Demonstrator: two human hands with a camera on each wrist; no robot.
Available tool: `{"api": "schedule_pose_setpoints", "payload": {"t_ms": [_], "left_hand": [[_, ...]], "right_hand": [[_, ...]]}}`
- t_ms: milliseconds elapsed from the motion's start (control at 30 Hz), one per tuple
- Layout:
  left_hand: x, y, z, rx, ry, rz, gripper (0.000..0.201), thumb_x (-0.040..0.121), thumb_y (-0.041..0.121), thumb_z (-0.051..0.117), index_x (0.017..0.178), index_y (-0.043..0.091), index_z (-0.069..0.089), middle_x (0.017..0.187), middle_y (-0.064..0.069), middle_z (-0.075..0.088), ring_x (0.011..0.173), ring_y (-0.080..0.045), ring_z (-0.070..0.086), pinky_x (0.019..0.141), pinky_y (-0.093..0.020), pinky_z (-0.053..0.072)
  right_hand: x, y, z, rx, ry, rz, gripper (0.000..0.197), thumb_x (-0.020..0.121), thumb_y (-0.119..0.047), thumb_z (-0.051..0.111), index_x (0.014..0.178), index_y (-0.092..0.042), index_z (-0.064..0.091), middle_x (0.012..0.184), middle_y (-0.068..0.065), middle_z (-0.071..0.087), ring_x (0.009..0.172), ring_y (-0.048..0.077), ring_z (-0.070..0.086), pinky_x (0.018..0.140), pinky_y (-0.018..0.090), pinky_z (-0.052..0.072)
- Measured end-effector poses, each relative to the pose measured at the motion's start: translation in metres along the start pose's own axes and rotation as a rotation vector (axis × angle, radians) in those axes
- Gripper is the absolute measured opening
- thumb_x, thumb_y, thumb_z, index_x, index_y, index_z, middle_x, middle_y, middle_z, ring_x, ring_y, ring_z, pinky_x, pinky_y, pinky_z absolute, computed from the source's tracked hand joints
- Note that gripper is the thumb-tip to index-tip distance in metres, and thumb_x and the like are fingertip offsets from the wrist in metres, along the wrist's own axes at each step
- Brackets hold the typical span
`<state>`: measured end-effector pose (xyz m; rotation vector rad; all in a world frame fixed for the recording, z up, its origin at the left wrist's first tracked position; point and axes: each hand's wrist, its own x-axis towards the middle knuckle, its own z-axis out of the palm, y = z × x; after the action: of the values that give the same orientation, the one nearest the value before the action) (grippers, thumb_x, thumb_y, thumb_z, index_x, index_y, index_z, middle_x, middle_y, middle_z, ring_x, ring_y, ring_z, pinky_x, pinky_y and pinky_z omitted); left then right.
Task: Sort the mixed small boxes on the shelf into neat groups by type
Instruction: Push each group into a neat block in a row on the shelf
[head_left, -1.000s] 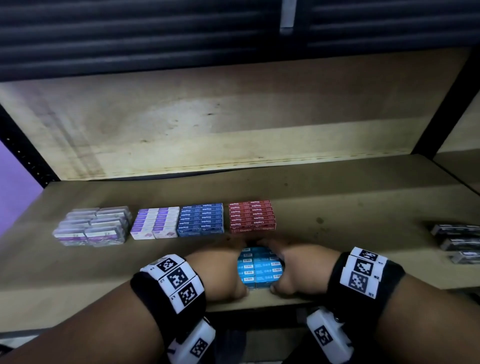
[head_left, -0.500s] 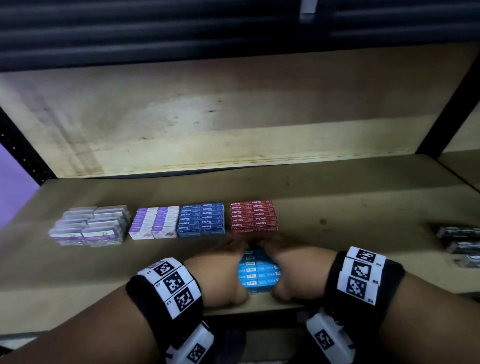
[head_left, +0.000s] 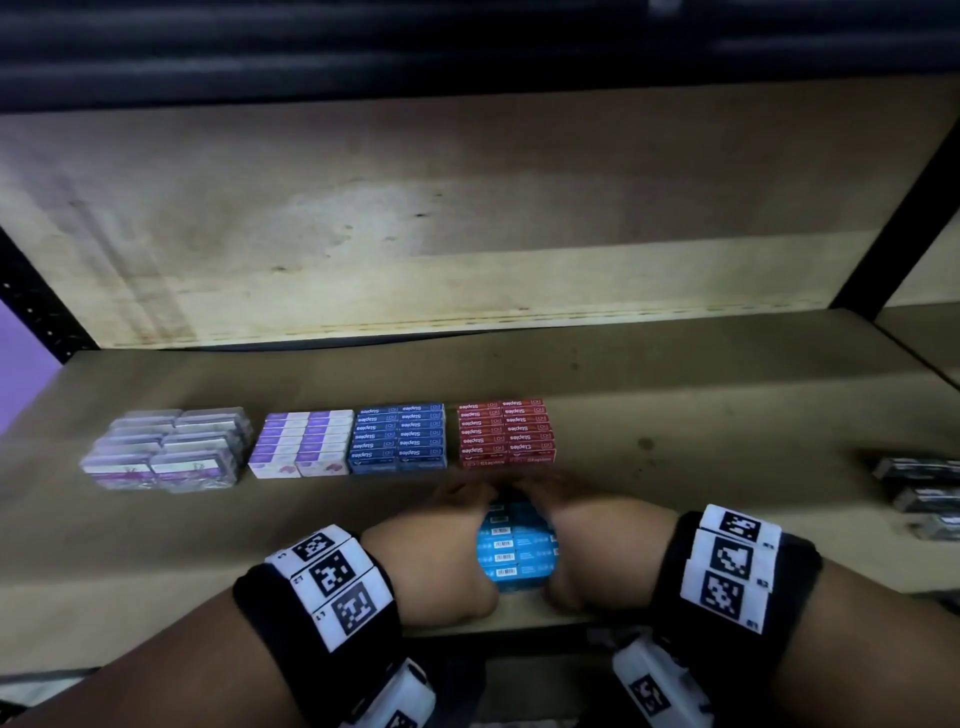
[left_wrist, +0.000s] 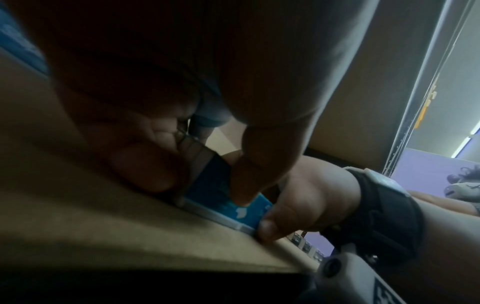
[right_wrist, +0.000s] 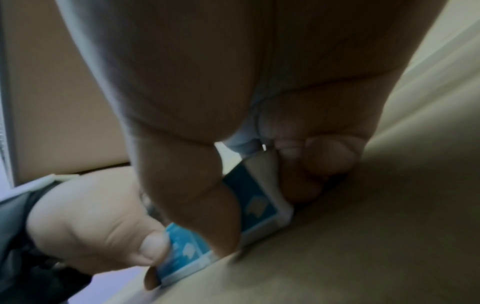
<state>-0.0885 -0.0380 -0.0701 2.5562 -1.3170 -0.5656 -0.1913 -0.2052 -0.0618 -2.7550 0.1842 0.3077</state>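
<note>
A compact block of light-blue boxes (head_left: 514, 551) lies near the shelf's front edge. My left hand (head_left: 441, 540) grips its left side and my right hand (head_left: 587, 540) its right side. The fingers curl round the far end, just short of the red Staples boxes (head_left: 506, 432). In the left wrist view the left thumb (left_wrist: 249, 174) presses the light-blue boxes (left_wrist: 215, 185). The right wrist view shows the light-blue boxes (right_wrist: 254, 201) pinched between thumb and fingers. Beyond the hands stand neat groups: dark-blue Staples boxes (head_left: 399, 436), white-and-purple boxes (head_left: 301, 444) and clear-wrapped purple boxes (head_left: 166, 449).
A few dark grey boxes (head_left: 919, 493) lie loose at the right end of the wooden shelf (head_left: 701, 415). Black uprights frame the shelf at both sides. Bare board lies right of the red group and behind all the groups.
Both hands have drawn a little closer together round the light-blue block, the fingertips nearly meeting at its far end. The block has hardly moved.
</note>
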Motion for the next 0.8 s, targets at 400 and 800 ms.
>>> {"api": "schedule_pose_setpoints", "payload": {"t_ms": [400,800], "left_hand": [[-0.008,-0.005,-0.012,0.147,0.083,0.052,0.08,0.059,0.071,0.065,0.131,0.04,0.049,0.131,0.019,0.054,0.113,-0.005,0.055,0.096,-0.025,0.045],[0.024,0.046,-0.02,0.426,0.004,0.174,0.069,0.057,0.076,0.065,0.108,0.029,0.063,0.11,0.009,0.059,0.103,-0.019,0.051,0.087,-0.038,0.049]], "right_hand": [[-0.003,0.001,-0.01,-0.076,-0.025,-0.007,0.073,0.063,-0.044,0.072,0.13,-0.039,0.045,0.122,-0.012,0.059,0.104,0.014,0.061,0.09,0.033,0.053],[-0.027,0.033,-0.033,-0.266,-0.091,0.085,0.072,0.051,-0.066,0.075,0.112,-0.038,0.052,0.105,-0.011,0.063,0.093,0.013,0.062,0.074,0.026,0.044]]}}
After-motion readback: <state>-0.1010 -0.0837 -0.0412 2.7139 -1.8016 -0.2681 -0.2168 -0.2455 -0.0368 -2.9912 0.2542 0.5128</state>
